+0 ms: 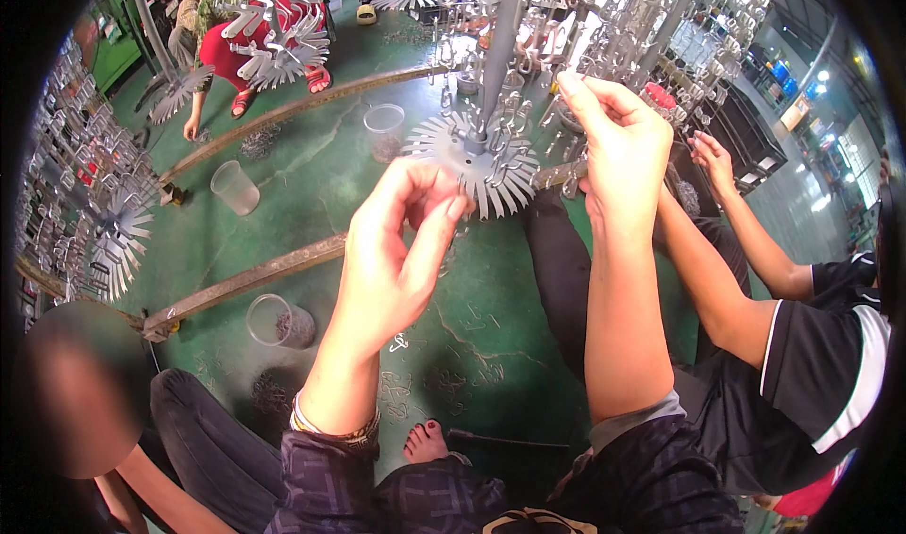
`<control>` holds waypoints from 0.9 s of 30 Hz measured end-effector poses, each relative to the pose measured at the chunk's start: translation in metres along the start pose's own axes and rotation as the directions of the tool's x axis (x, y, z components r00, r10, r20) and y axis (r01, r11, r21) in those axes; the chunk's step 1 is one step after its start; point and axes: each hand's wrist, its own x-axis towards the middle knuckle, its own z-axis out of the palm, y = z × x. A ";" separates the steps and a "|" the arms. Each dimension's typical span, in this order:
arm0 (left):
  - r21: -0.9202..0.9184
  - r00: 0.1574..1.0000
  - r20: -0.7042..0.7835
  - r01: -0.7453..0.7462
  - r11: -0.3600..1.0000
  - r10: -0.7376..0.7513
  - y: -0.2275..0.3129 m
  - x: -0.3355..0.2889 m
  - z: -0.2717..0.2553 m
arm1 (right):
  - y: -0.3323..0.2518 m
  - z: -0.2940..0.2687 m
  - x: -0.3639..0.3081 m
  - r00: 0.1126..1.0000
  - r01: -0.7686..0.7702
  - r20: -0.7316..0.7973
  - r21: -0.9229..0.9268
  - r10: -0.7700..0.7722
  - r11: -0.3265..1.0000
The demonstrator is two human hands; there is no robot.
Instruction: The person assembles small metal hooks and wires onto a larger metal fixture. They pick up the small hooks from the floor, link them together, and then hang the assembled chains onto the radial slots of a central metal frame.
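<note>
Dull, smooth-looking grey metal on that finned disc (469, 159) before me, bright bare metal on the hanging hooks (731, 34), see-through plastic tub (234, 192), rough-looking wooden beam (255, 282), smooth, cracked green floor (302, 161), matt dark cloth sleeve (326, 473).

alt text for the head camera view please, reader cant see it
A person's left-hand grip hovers near a gray finned metal disc, their right-hand grip higher, near hanging metal hooks; anything pinched is unclear. Clear plastic cups rest on the green floor, with co-workers nearby.
</note>
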 end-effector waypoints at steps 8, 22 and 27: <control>0.136 0.992 -0.025 -0.123 0.983 0.127 0.010 0.056 0.014 | -0.012 -0.009 -0.001 0.999 -0.035 0.012 0.014 0.035 0.999; 0.347 0.951 -0.143 -0.212 0.914 0.275 0.011 0.098 0.055 | -0.041 -0.046 -0.009 1.000 -0.021 -0.018 0.119 0.023 0.993; 0.403 0.955 -0.120 -0.203 0.893 0.271 0.018 0.095 0.067 | -0.041 -0.055 -0.010 0.999 -0.028 -0.017 0.130 0.030 0.991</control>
